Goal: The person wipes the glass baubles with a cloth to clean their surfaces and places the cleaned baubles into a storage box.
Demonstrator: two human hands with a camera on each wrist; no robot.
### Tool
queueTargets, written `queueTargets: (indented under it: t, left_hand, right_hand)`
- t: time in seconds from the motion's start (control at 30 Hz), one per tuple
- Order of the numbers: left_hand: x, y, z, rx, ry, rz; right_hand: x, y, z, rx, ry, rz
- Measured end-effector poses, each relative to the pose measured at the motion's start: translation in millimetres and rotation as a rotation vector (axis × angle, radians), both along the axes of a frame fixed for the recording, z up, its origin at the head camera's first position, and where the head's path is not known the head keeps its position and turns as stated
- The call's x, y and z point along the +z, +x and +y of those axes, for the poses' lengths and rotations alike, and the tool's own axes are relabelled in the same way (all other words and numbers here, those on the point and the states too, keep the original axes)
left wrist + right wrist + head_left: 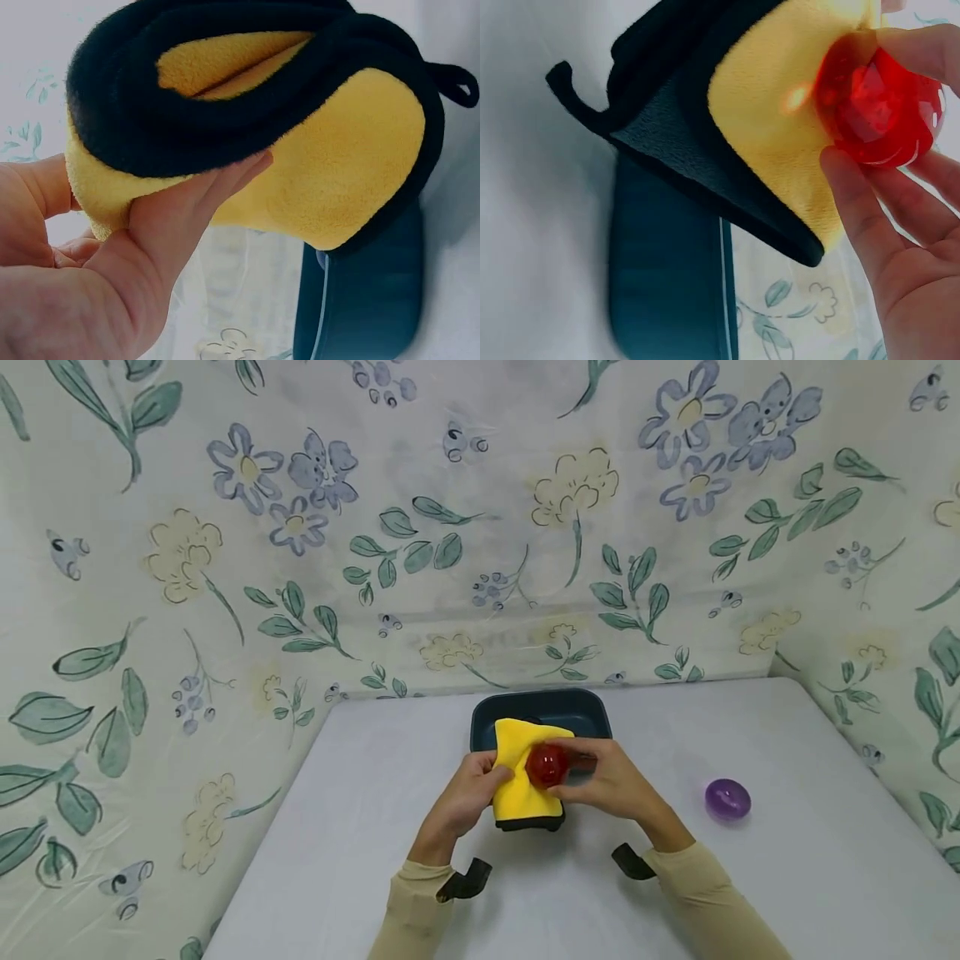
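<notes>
A folded yellow cloth with black edging is held up in my left hand. In the left wrist view, the thumb and fingers grip the folded cloth from both sides. My right hand holds a glossy, see-through red ball between thumb and fingers. The red ball lies against the yellow face of the cloth in the right wrist view. Behind both hands stands a dark teal tray, partly hidden by the cloth.
A shiny purple rounded piece lies on the white table, to the right of my right hand. Flower-printed sheeting rises along the table's back and sides. Black straps stick out near both wrists.
</notes>
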State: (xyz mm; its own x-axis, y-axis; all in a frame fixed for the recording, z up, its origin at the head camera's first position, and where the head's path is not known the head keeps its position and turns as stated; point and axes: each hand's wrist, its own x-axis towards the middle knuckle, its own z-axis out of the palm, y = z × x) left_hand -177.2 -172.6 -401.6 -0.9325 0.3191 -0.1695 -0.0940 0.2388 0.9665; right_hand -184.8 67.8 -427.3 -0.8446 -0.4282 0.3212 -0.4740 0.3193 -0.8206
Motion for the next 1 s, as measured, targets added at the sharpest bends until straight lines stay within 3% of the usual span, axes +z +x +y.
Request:
queueTargets:
  t: [0.53,0.77,1.0]
  left_hand:
    - [-3.9,3.4,-9,-0.055,0.054,-0.045]
    - [-2.7,5.1,-11,-0.040,0.043,-0.032]
    - [-2.4,8.9,-14,-0.041,0.034,-0.024]
  right_hand:
    - [-4.9,7.4,-12,-0.088,-0.125,-0.047]
    - [-4.4,9.6,-15,-0.123,-0.098,-0.021]
    - [-5.7,12.7,-16,-0.149,-0.066,-0.095]
